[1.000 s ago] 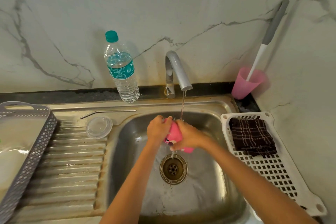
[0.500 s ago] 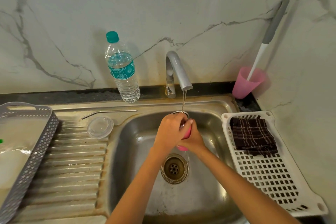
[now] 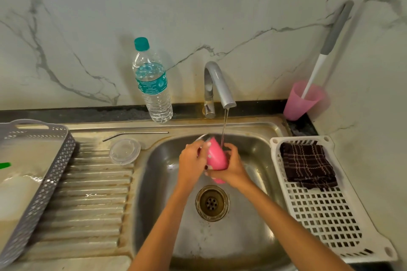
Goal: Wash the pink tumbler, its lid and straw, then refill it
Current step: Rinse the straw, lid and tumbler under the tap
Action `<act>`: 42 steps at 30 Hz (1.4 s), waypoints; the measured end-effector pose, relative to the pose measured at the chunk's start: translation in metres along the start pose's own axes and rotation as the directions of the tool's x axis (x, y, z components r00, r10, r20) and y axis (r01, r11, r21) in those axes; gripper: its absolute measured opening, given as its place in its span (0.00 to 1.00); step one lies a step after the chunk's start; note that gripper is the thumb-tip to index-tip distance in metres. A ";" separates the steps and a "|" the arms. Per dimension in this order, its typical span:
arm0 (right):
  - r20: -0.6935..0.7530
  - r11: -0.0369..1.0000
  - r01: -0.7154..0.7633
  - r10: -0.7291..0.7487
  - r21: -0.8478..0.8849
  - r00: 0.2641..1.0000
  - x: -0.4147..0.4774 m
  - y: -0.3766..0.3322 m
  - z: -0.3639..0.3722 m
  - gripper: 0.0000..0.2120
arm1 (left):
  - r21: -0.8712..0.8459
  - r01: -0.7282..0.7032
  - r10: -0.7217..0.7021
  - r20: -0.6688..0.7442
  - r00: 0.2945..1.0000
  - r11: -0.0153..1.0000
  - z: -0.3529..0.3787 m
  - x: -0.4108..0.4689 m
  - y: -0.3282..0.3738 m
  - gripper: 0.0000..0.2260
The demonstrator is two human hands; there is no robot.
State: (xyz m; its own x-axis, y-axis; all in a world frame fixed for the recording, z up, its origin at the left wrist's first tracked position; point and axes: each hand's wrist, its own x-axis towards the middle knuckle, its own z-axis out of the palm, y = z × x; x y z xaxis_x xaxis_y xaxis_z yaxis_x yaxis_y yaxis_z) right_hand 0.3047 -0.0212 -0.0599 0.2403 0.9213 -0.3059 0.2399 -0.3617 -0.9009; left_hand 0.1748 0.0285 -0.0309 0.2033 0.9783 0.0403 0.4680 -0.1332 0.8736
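Observation:
The pink tumbler is held over the steel sink, tilted with its metal rim toward the back. A thin stream from the tap falls just beside it. My left hand grips its left side. My right hand wraps round its right side and bottom. The clear lid lies on the draining board near the sink's left edge. Behind the lid lies the bent metal straw. A water bottle with a teal cap stands against the wall.
A grey perforated tray sits at the left on the draining board. A white perforated tray at the right carries a dark checked cloth. A pink cup with a long-handled brush stands in the back right corner.
The tumbler has turned in my hands, so more of its pink side now shows. Both hands have shifted slightly on it under the running water.

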 end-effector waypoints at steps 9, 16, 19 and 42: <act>-0.013 0.971 0.034 -0.032 0.237 0.999 -0.031 -0.006 -0.015 0.37 | -0.658 0.438 -0.502 0.104 0.858 0.612 -0.012 -0.018 -0.020 0.10; 0.021 0.968 0.222 -0.226 0.117 0.974 -0.035 -0.041 0.009 0.35 | -0.421 0.221 -0.226 0.041 0.973 0.880 -0.037 -0.043 -0.038 0.11; 0.047 0.967 0.252 -0.254 0.047 0.966 -0.035 -0.046 0.018 0.36 | -0.527 0.178 -0.130 0.128 0.983 0.831 -0.051 -0.053 -0.039 0.15; 0.412 0.895 0.441 -0.426 0.064 0.805 -0.032 -0.126 0.146 0.35 | -0.589 0.014 -0.234 -0.299 0.925 0.808 -0.177 -0.091 -0.077 0.27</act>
State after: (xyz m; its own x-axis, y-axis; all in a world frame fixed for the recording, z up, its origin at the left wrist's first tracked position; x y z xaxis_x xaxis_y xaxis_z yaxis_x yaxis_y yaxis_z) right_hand 0.1292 0.0154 0.0188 -0.2965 0.9550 0.0105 0.2608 0.0915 -0.9611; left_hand -0.0322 -0.0221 -0.0157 -0.1782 0.9837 -0.0219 -0.1261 -0.0008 0.9920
